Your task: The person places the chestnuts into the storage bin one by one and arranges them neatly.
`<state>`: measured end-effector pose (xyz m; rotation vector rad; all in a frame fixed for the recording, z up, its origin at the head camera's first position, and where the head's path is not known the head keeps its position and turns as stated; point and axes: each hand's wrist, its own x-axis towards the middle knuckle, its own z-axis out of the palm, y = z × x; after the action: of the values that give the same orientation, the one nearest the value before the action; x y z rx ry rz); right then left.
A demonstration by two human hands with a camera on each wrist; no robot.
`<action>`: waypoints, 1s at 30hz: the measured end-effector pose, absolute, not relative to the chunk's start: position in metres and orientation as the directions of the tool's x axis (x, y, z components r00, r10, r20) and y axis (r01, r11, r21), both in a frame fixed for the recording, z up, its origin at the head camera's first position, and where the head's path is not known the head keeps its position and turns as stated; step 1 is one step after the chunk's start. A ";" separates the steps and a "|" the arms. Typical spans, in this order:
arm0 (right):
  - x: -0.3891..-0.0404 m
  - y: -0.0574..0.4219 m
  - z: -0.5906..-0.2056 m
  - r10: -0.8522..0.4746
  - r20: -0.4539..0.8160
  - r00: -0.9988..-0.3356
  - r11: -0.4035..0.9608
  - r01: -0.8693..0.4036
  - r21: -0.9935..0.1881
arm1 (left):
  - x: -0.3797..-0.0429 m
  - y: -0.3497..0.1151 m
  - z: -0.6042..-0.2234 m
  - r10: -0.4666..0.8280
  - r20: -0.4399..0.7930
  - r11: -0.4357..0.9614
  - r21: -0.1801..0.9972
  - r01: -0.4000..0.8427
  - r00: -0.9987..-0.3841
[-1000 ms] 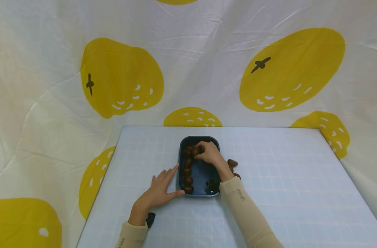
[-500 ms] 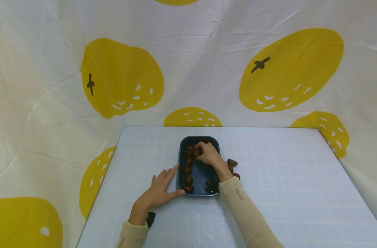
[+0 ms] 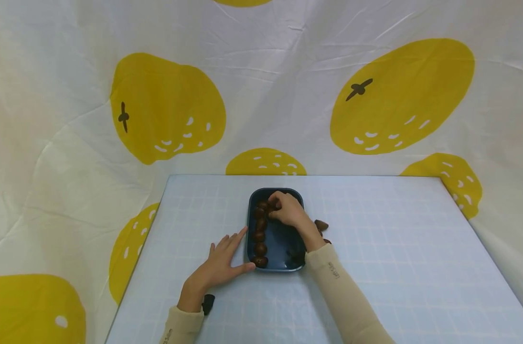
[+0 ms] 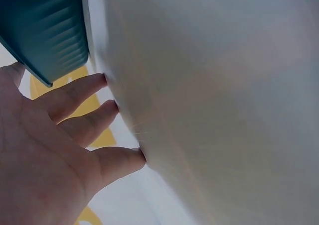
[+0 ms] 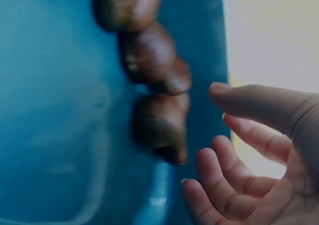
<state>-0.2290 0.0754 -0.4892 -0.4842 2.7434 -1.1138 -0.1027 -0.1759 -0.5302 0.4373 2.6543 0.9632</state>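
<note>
A dark blue tray with rounded corners stands on the table. Inside it, brown chestnuts form a line along the left side that bends right at the far end. My left hand lies spread beside the tray, thumb and index finger against its left side; the left wrist view shows other fingertips on the tabletop. My right hand is over the tray's far part. In the right wrist view, its thumb and fingers are parted beside the end chestnuts, with nothing between them.
Several more chestnuts lie on the table just right of the tray, partly hidden by my right forearm. A pale checked cover spans the table. Behind it hangs a white cloth with yellow fruit prints.
My right hand has shifted slightly toward the tray's far end; the chestnut seen at its fingertips earlier now stands apart from them in the row. My left hand stays put.
</note>
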 end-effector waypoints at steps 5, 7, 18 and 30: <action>-0.222 0.086 -0.467 -0.393 0.013 -0.920 0.588 -0.262 -0.766 | -0.102 -0.176 -0.530 0.371 -0.161 0.734 0.655 0.183 -0.915; -0.219 0.093 -0.459 -0.410 0.016 -0.912 0.559 -0.265 -0.786 | -0.102 -0.176 -0.530 0.372 -0.155 0.731 0.656 0.186 -0.915; -0.203 0.132 -0.437 -0.451 0.019 -0.892 0.549 -0.295 -0.782 | -0.101 -0.175 -0.528 0.373 -0.149 0.726 0.662 0.188 -0.916; -0.199 0.176 -0.448 -0.462 0.127 -0.878 0.524 -0.385 -0.759 | -0.101 -0.175 -0.529 0.374 -0.158 0.726 0.663 0.182 -0.914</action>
<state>-0.1991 0.1762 -0.4484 -0.7420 2.6630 -1.2919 -0.1015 -0.1747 -0.5286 0.4368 2.6501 0.9748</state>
